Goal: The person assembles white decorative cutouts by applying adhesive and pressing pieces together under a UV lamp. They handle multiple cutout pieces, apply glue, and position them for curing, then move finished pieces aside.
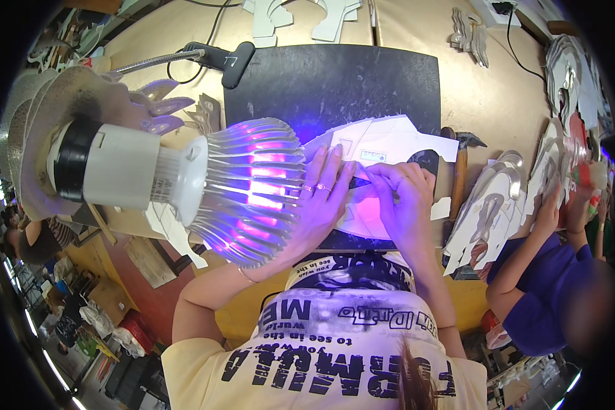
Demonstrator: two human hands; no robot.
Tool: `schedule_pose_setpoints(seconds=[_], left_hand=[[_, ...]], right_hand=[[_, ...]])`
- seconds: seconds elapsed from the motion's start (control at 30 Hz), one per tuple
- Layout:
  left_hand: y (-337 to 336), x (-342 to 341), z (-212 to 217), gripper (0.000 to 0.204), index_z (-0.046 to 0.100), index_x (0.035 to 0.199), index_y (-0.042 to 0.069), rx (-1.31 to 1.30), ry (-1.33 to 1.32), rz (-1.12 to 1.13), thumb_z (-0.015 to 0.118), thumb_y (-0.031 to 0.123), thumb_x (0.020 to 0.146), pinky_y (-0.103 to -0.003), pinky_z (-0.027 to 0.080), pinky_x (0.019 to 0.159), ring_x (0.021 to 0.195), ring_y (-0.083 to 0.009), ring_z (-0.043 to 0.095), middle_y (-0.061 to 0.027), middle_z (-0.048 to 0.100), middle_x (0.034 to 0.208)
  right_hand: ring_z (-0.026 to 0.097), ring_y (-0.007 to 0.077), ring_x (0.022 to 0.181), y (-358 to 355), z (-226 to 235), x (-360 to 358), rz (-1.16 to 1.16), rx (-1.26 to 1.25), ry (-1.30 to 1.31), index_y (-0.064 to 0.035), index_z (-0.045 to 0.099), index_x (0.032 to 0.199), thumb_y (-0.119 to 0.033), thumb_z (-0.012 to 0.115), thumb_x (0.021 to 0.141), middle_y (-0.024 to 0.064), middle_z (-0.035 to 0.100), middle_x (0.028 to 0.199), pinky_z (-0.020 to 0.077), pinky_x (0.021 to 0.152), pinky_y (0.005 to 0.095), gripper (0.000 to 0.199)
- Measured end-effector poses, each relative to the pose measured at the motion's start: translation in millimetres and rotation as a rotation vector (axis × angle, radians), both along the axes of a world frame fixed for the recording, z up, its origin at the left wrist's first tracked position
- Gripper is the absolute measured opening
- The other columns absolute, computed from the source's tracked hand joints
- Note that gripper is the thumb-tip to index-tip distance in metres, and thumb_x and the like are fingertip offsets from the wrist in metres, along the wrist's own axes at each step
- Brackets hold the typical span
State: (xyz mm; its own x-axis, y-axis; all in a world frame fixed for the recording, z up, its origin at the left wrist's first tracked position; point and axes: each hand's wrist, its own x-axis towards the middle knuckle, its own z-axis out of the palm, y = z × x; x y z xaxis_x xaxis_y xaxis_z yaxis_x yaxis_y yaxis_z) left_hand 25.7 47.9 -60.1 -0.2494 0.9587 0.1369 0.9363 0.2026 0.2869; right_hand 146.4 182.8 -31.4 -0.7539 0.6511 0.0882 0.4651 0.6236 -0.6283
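A flat white cut piece with curved edges and a small printed label lies on a black board. My left hand rests on its near left part, fingers stretched out, with rings on them. My right hand is closed in a pinch at the piece's near edge, close to the left fingertips. What the pinch holds is too small to make out. Below the fingers, part of a white piece glows pink-violet under the lamp, whose ribbed metal head hangs over my left forearm.
Right of the board lies a hammer with a wooden handle. Stacked grey-white cut pieces stand beyond it, near a co-worker in a purple shirt. More white pieces lie at the far edge. A black clamp holds the lamp's flexible neck.
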Motion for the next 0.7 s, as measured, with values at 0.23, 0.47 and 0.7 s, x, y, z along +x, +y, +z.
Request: schedule_pose_setpoints(seconds=[0.23, 0.47, 0.7], left_hand=[[-0.1, -0.7, 2.2, 0.058, 0.054, 0.132, 0.004, 0.0, -0.031, -0.017, 0.069, 0.009, 0.076, -0.059, 0.023, 0.114, 0.139, -0.0383, 0.036, -0.0189, 0.04, 0.149], [-1.5, 4.1, -3.8, 0.058, 0.051, 0.135, 0.001, 0.072, -0.149, 0.072, 0.068, 0.013, 0.081, -0.055, 0.025, 0.115, 0.137, -0.0354, 0.04, -0.0194, 0.042, 0.146], [-5.5, 7.6, 0.4, 0.05, 0.057, 0.127, -0.003, 0.019, 0.072, 0.015, 0.065, 0.021, 0.084, -0.052, 0.034, 0.11, 0.129, -0.0379, 0.047, -0.0232, 0.049, 0.14]], right_hand=[[0.058, 0.021, 0.083, 0.5, -0.5, -2.1, -0.001, 0.029, -0.057, -0.0103, 0.071, 0.099, -0.015, 0.07, 0.085, 0.0024, 0.064, 0.084, 0.0358, 0.083, 0.0388, 0.014], [0.057, 0.0192, 0.082, -11.6, 3.4, -3.2, -0.054, 0.16, -0.086, -0.0109, 0.071, 0.105, -0.019, 0.072, 0.082, 0.001, 0.06, 0.08, 0.0342, 0.088, 0.0417, 0.025], [0.053, 0.0209, 0.083, -30.8, 10.6, -4.1, -0.076, 0.35, -0.157, -0.0108, 0.067, 0.116, -0.023, 0.07, 0.08, 0.0028, 0.053, 0.08, 0.0323, 0.086, 0.0448, 0.038]])
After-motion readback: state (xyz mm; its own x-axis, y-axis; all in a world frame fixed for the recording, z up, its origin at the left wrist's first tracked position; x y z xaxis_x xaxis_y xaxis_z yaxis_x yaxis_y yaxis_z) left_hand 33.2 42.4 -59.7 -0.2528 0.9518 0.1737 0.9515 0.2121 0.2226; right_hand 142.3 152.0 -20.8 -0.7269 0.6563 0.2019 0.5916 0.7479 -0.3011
